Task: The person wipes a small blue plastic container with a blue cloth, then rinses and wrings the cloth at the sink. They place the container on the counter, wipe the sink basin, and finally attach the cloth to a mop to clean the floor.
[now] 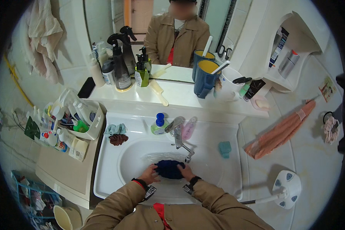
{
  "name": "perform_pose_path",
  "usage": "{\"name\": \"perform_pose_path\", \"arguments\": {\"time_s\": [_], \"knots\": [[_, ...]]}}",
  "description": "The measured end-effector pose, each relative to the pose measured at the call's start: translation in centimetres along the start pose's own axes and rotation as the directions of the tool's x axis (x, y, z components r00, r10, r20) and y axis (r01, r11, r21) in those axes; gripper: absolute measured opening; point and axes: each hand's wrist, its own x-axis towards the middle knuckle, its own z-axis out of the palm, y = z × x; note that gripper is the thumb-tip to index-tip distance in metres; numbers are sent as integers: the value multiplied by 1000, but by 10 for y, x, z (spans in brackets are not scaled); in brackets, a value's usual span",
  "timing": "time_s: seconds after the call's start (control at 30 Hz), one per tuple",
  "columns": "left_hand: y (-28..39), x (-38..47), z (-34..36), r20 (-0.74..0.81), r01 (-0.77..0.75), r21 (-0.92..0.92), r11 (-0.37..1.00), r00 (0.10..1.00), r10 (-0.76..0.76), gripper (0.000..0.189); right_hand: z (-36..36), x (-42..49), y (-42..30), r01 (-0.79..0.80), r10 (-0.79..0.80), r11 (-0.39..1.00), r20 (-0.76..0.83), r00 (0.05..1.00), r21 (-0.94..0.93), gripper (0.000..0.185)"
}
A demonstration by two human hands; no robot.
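Note:
A bunched dark blue cloth [170, 169] lies in the white washbasin [126, 172], with water around its far side. My left hand [150, 174] grips the cloth's left edge, its fingers partly curled. On the other side, my right hand [187, 172] has its fingertips closed on the right edge, partly hidden by the fabric. Just beyond the cloth, the swivel nozzle of the chrome faucet [178, 135] points down near my right hand. Whether water runs from it I cannot tell.
Behind the basin stand a blue-capped bottle [160, 126] and a pink bottle [189, 128]. A teal soap box [224, 149] sits on the right rim, a scrunchie [118, 139] on the left. Cups [204, 77] and bottles line the shelf. At left is a white basket [95, 123] of bottles.

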Motion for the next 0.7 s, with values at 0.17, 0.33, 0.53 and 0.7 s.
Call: {"name": "perform_pose_path", "arguments": {"time_s": [0.17, 0.33, 0.53, 0.7], "knots": [[-4, 28, -31, 111, -93, 230, 969, 991, 68, 75, 30, -49, -82, 436, -490, 868, 274, 827, 237, 37], [0, 29, -27, 318, 51, -219, 974, 948, 22, 49, 21, -103, -152, 636, -631, 763, 344, 695, 115, 35], [-22, 15, 15, 474, -361, 226, 905, 852, 222, 25, -4, -42, -98, 467, -290, 654, 372, 882, -595, 18], [-3, 3, 19, 162, -211, 277, 937, 972, 171, 39, -26, -13, -23, 57, -6, 974, 224, 975, -220, 44]]}}
